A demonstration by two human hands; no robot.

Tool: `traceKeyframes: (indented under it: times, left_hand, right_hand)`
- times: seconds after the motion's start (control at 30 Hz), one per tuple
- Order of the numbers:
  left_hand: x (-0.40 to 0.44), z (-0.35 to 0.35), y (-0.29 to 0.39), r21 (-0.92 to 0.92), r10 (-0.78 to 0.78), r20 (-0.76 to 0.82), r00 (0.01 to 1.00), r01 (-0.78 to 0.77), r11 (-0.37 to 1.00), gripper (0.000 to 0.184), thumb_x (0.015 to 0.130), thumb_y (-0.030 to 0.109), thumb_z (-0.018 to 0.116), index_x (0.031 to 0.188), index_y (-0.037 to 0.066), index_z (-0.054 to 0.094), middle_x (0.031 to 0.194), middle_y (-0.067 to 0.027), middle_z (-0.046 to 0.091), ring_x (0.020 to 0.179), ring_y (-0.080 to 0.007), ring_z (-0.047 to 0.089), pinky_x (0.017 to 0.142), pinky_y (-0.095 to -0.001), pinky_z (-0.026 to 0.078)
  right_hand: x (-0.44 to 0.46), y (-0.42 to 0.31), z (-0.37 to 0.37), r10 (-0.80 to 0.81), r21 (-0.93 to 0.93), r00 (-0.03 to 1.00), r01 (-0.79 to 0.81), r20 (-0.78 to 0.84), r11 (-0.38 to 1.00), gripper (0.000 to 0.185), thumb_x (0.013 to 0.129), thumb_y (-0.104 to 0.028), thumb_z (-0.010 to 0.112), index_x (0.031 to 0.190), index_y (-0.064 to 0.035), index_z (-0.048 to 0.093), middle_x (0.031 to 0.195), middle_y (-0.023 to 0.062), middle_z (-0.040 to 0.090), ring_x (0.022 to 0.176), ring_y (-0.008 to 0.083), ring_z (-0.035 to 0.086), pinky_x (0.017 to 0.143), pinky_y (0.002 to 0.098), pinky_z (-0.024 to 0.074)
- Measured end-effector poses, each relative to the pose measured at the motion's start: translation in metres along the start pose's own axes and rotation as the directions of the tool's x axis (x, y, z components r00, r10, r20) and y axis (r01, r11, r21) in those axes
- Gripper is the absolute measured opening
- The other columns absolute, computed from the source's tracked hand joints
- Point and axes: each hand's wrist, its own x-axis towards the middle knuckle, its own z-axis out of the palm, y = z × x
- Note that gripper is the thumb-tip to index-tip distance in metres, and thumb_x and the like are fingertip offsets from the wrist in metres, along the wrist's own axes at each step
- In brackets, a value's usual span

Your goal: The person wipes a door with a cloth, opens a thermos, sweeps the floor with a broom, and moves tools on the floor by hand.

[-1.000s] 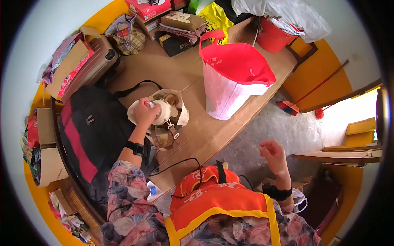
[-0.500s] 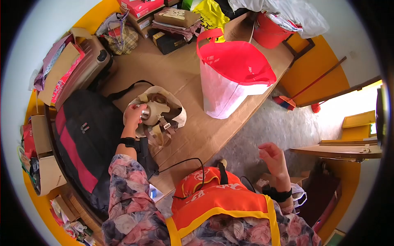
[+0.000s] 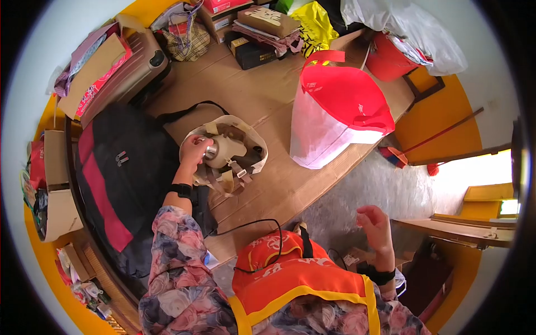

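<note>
Silvery cylinder (image 3: pixel 211 151) in left hand (image 3: pixel 196 149)

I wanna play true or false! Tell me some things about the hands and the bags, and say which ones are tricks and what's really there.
1. The left hand is on the silver top of a bottle. True.
2. The right hand is holding the bottle too. False: it is away from the bottle, with nothing seen in its grip.
3. The big black bag has a pink stripe. True.
4. The tall bag is blue inside. False: it is red inside.
5. A red bucket is behind the tall bag. True.
</note>
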Motion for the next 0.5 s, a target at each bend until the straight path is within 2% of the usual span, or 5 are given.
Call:
traceKeyframes:
  times: [0.27, 0.33, 0.37, 0.43, 0.5]
  left_hand:
    - [0.016, -0.005, -0.019, -0.172, -0.211, -0.118, 0.970, 0.189, 0.967, 0.037, 0.065, 0.031, 0.065, 0.087, 0.003, 0.054, 0.063, -0.0011, 0.048, 0.043, -0.0095, 0.042, 0.032, -0.0220, 0.031]
    - [0.019, -0.006, -0.019, -0.039, -0.288, -0.211, 0.934, 0.286, 0.957, 0.046, 0.070, 0.040, 0.056, 0.095, 0.002, 0.052, 0.077, -0.0103, 0.056, 0.057, -0.0205, 0.054, 0.042, -0.0292, 0.044]
    - [0.021, -0.005, -0.023, -0.041, -0.291, -0.212, 0.933, 0.289, 0.957, 0.046, 0.070, 0.040, 0.056, 0.095, 0.002, 0.052, 0.077, -0.0103, 0.056, 0.057, -0.0205, 0.054, 0.042, -0.0292, 0.044]
    - [0.022, 0.000, -0.027, 0.347, -0.074, -0.324, 0.943, 0.191, 0.918, 0.055, 0.075, 0.045, 0.046, 0.108, 0.002, 0.047, 0.099, -0.0202, 0.056, 0.084, -0.0321, 0.057, 0.067, -0.0374, 0.048]
    - [0.016, -0.001, -0.021, 0.450, -0.058, -0.264, 0.963, 0.176, 0.876, 0.057, 0.076, 0.045, 0.044, 0.113, 0.002, 0.043, 0.105, -0.0223, 0.053, 0.092, -0.0343, 0.054, 0.076, -0.0389, 0.044]
  right_hand:
    - [0.006, -0.006, 0.008, 0.000, 0.031, 1.000, -0.001, 0.019, 1.000, 0.012, 0.079, -0.008, 0.055, 0.090, -0.0020, 0.056, 0.069, -0.0015, 0.054, 0.064, 0.0051, 0.049, 0.057, 0.0190, 0.0397]
    - [0.009, -0.003, 0.009, -0.025, 0.009, 0.999, 0.025, 0.026, 1.000, 0.013, 0.080, -0.008, 0.055, 0.091, -0.0020, 0.056, 0.069, -0.0016, 0.054, 0.064, 0.0052, 0.049, 0.057, 0.0189, 0.0398]
    - [0.010, -0.004, 0.010, -0.024, 0.007, 0.999, 0.024, 0.029, 1.000, 0.013, 0.080, -0.008, 0.055, 0.091, -0.0020, 0.056, 0.069, -0.0016, 0.054, 0.064, 0.0052, 0.049, 0.057, 0.0189, 0.0398]
    - [0.010, -0.006, 0.010, -0.030, 0.015, 0.999, 0.029, 0.032, 0.999, 0.013, 0.080, -0.009, 0.055, 0.090, -0.0017, 0.057, 0.070, -0.0016, 0.054, 0.064, 0.0049, 0.049, 0.057, 0.0188, 0.0395]
    - [0.010, -0.010, 0.010, -0.024, -0.023, 1.000, 0.024, 0.019, 0.999, 0.013, 0.080, -0.009, 0.055, 0.090, -0.0016, 0.057, 0.069, -0.0018, 0.054, 0.064, 0.0046, 0.048, 0.057, 0.0186, 0.0392]
